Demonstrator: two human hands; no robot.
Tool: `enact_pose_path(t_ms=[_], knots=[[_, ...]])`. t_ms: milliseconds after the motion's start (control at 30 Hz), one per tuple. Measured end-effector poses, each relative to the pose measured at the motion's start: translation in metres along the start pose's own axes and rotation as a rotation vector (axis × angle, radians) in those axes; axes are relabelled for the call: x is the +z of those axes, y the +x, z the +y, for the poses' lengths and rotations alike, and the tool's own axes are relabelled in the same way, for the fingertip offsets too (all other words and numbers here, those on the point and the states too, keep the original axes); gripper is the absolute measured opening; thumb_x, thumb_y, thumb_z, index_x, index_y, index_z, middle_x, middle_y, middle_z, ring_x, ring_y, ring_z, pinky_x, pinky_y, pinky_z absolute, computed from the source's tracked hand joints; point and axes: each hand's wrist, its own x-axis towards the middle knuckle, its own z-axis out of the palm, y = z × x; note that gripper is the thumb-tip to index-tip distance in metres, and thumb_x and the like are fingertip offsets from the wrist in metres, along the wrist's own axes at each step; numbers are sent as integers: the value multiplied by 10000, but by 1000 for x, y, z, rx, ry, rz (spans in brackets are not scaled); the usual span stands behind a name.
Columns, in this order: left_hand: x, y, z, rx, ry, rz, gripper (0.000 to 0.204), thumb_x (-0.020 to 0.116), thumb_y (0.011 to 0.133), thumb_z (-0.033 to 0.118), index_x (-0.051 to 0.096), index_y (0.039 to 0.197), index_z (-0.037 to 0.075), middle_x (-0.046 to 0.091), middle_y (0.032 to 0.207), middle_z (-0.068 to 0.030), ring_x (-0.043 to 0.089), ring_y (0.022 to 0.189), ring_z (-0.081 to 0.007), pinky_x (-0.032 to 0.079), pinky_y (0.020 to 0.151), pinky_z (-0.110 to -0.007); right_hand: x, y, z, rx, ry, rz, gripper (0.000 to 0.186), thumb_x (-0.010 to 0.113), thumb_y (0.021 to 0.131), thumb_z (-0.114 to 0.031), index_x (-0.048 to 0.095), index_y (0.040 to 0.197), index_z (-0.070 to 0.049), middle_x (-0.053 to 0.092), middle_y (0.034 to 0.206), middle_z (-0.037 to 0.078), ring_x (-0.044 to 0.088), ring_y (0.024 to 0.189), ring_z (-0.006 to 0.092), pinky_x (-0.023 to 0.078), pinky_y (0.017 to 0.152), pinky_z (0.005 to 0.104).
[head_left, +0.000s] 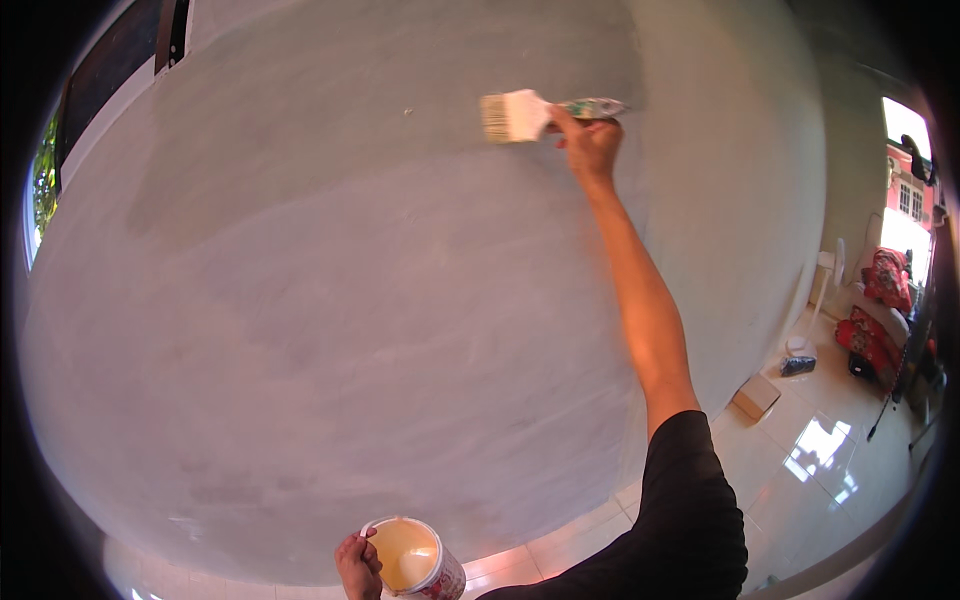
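Note:
My right hand (590, 145) is raised high at the grey wall (380, 290), closed on the handle of a wide paintbrush (515, 117) with pale bristles pointing left. The brush head lies at the upper wall, over a darker grey band; whether it touches cannot be told. Low in the view, my left hand (360, 560) grips a white pail (438, 580) at its rim or handle. The pail holds a pale cream liquid.
Window openings (110, 75) sit at the far left. The wall turns a corner at right toward a bright opening (910, 200). Along that side lie a cardboard box (757, 398), a dark package (798, 365) and red patterned items (870, 345) on a glossy tiled floor (770, 480).

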Motion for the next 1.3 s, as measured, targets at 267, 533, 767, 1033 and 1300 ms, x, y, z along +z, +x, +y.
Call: enact_pose_path(t_ms=[267,533,767,1033,1300], knots=[[-15,2,-10,-31,135,1,185,505,888,151,625,875,12,440,609,32,386,511,-86,308,438,-267,-112,54,24,-150,-824,364,356,755,739,-322,667,627,4,654,582,114,638,524,269,480,523,391],[-17,15,-17,78,385,-31,177,503,881,154,656,878,63,522,661,-41,480,575,-194,386,509,-356,-22,16,34,-419,-661,151,324,735,789,-307,679,706,1,629,583,125,613,508,265,467,526,350],[-13,9,-13,252,839,-62,307,451,902,166,663,1107,82,620,898,-173,563,837,-351,433,723,-471,-77,27,-22,-301,-500,324,276,743,746,-312,698,693,-46,667,642,125,644,579,296,492,559,376],[-10,15,-17,282,834,-95,332,440,898,171,656,1131,74,620,868,-173,566,800,-361,437,703,-485,-133,65,43,-215,-968,443,337,725,735,-368,691,670,-40,667,661,143,653,628,342,498,599,439],[4,-1,-7,150,755,-41,346,442,884,119,659,1153,92,632,889,-181,589,805,-338,455,713,-459,-133,69,45,-191,-949,432,286,699,742,-303,668,658,-31,655,639,133,649,603,323,496,570,398]])
